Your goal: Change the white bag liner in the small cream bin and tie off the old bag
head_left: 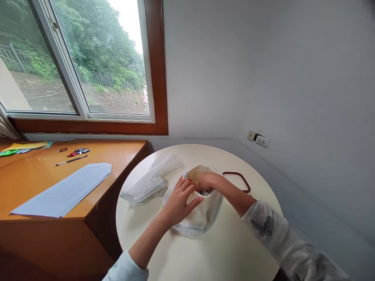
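A round container (206, 212) stands mid-tabletop (249, 234), its mouth facing up around the right hand (206, 180), whose fingertips are hidden inside, so I cannot tell what that grip holds. The left hand (179, 199) rests on the left rim, grip loosely spread. The container looks whitish, with crinkled see-through wrapping.

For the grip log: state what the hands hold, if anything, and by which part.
The left hand lies open at the rim of the lined bin, no grip showing. The right hand is inside, fingers hidden: its hold cannot be told.
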A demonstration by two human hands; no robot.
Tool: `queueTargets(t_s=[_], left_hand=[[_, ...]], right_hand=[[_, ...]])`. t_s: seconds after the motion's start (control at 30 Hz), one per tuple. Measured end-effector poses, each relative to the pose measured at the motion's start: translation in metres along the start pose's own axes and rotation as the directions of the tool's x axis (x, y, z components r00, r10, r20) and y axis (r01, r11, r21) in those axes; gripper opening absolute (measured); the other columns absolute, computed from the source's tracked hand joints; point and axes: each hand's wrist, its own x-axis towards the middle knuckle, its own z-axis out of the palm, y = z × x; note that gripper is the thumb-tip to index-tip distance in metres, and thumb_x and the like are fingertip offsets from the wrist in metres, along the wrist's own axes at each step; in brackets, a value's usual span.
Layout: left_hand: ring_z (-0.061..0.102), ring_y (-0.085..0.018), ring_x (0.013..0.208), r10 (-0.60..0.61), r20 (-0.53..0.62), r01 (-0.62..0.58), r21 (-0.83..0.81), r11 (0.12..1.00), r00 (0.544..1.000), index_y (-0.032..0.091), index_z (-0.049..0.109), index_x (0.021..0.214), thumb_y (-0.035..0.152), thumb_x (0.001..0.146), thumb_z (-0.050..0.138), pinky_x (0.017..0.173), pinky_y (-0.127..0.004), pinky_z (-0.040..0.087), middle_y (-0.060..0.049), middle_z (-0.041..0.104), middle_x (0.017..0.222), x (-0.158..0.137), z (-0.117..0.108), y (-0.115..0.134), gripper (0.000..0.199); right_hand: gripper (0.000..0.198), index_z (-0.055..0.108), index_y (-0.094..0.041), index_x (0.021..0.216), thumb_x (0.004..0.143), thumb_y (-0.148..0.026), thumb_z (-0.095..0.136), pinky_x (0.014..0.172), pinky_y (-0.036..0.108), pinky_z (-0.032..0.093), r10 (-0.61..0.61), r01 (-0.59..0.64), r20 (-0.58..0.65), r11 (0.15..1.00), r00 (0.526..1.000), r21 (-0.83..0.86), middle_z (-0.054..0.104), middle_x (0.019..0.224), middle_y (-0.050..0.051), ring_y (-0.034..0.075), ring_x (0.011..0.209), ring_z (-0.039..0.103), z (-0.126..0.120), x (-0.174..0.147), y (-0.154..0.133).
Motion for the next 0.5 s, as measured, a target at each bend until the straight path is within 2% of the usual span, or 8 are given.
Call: queueTargets(t_s=[0.13, 0.2, 0.23, 0.3, 0.37, 0.4, 0.43, 0.5], left_hand=[[0.051, -0.020, 0.099, 0.014, -0.009, -0.014, -0.006, 1.000, 1.000, 0.022, 0.056, 0.092, 0.032, 0.086, 0.047, 0.105, -0.049, 0.025, -0.004, 0.059, 0.097, -0.001, -0.001, 0.003, 0.015], [0.051, -0.021, 0.102, -0.001, -0.031, 0.000, -0.038, 0.999, 1.000, 0.024, 0.056, 0.096, 0.032, 0.086, 0.048, 0.103, -0.048, 0.029, -0.005, 0.058, 0.103, -0.002, -0.003, 0.002, 0.016], [0.049, -0.021, 0.105, -0.024, -0.060, 0.020, -0.063, 0.998, 0.998, 0.025, 0.056, 0.100, 0.032, 0.085, 0.049, 0.101, -0.047, 0.032, -0.006, 0.055, 0.108, -0.002, -0.003, 0.001, 0.018], [0.044, -0.024, 0.115, -0.096, -0.137, 0.079, -0.127, 0.989, 0.986, 0.026, 0.050, 0.112, 0.034, 0.082, 0.054, 0.099, -0.044, 0.036, -0.008, 0.047, 0.121, -0.001, -0.004, -0.004, 0.032], [0.034, -0.026, 0.125, -0.171, -0.189, 0.134, -0.192, 0.972, 0.967, 0.028, 0.038, 0.126, 0.038, 0.076, 0.062, 0.102, -0.045, 0.033, -0.010, 0.038, 0.131, 0.000, -0.001, -0.011, 0.056], [0.030, -0.027, 0.128, -0.200, -0.194, 0.154, -0.225, 0.962, 0.960, 0.028, 0.030, 0.131, 0.039, 0.072, 0.065, 0.104, -0.047, 0.030, -0.011, 0.033, 0.135, 0.001, 0.003, -0.014, 0.070], [0.026, -0.028, 0.130, -0.224, -0.192, 0.170, -0.263, 0.950, 0.955, 0.028, 0.021, 0.135, 0.041, 0.069, 0.068, 0.105, -0.048, 0.027, -0.011, 0.029, 0.138, 0.001, 0.008, -0.017, 0.082], [0.022, -0.029, 0.132, -0.272, -0.181, 0.197, -0.349, 0.916, 0.945, 0.029, 0.006, 0.139, 0.042, 0.063, 0.073, 0.106, -0.050, 0.024, -0.013, 0.023, 0.141, 0.001, 0.020, -0.021, 0.102]], right_hand=[[0.007, 0.061, -0.018, 0.052, 0.056, -0.015, 0.067, 0.056, 0.025, 0.043, 0.033, -0.031, 0.090, 0.999, 0.995, -0.026, 0.059, 0.050, 0.002, 0.018, 0.059, 0.059, 0.002, 0.001, -0.004], [0.007, 0.065, -0.018, 0.059, 0.064, -0.021, 0.062, 0.057, 0.026, 0.043, 0.032, -0.030, 0.102, 0.999, 0.994, -0.021, 0.064, 0.059, 0.003, 0.019, 0.062, 0.060, -0.002, -0.005, -0.002], [0.012, 0.067, -0.018, 0.066, 0.069, -0.023, 0.056, 0.059, 0.026, 0.044, 0.017, -0.017, 0.078, 1.000, 0.997, -0.006, 0.066, 0.066, 0.004, 0.019, 0.066, 0.061, -0.005, -0.009, 0.000], [0.025, 0.068, -0.021, 0.083, 0.079, -0.023, 0.043, 0.069, 0.026, 0.045, -0.043, 0.048, -0.084, 0.997, 0.996, 0.058, 0.069, 0.083, 0.003, 0.017, 0.077, 0.061, -0.011, -0.017, 0.007], [0.031, 0.065, -0.022, 0.098, 0.083, -0.023, 0.038, 0.083, 0.027, 0.042, -0.079, 0.129, -0.319, 0.982, 0.944, 0.139, 0.066, 0.100, 0.003, 0.016, 0.093, 0.059, -0.016, -0.021, 0.017], [0.032, 0.064, -0.022, 0.103, 0.083, -0.025, 0.040, 0.089, 0.028, 0.039, -0.069, 0.156, -0.396, 0.969, 0.916, 0.191, 0.064, 0.108, 0.004, 0.016, 0.101, 0.056, -0.017, -0.022, 0.024], [0.032, 0.062, -0.022, 0.108, 0.083, -0.029, 0.043, 0.095, 0.030, 0.036, -0.043, 0.166, -0.418, 0.951, 0.907, 0.261, 0.061, 0.116, 0.005, 0.017, 0.109, 0.052, -0.018, -0.023, 0.031], [0.039, 0.058, -0.022, 0.116, 0.081, -0.037, 0.048, 0.103, 0.034, 0.028, 0.016, 0.148, -0.339, 0.881, 0.941, 0.450, 0.052, 0.129, 0.006, 0.019, 0.120, 0.043, -0.016, -0.024, 0.046]])
